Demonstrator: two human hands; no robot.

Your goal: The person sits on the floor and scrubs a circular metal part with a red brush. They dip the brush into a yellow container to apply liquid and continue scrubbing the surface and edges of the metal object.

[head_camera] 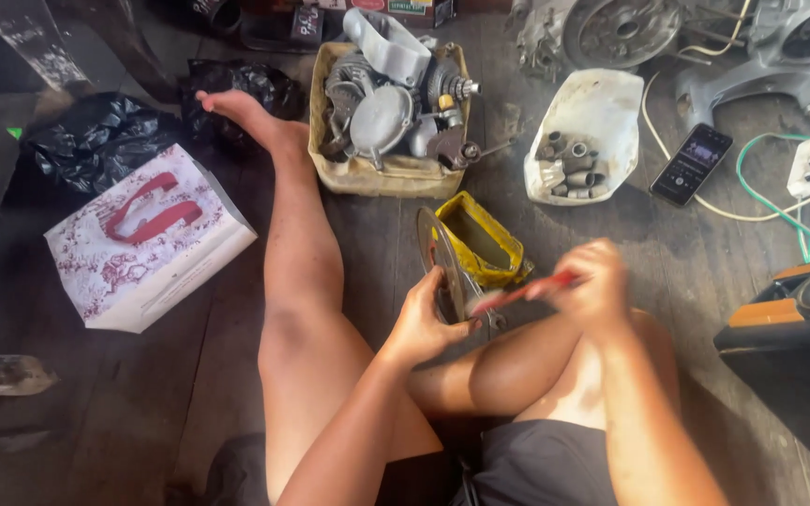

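The left hand (pixel 421 323) grips an upright metal disc (pixel 442 267) on edge, while the right hand (pixel 592 281), just right, clasps a red-handled tool (pixel 527 292) pointing left at it.

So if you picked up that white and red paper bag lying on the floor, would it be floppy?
Probably a bit floppy: the paper bag lies flat on its side on the wooden floor, so it likely bends when lifted. It looks thin and flattened, so probably light and near empty, though its inside is hidden. Being flat, it should slide rather than roll if pushed.
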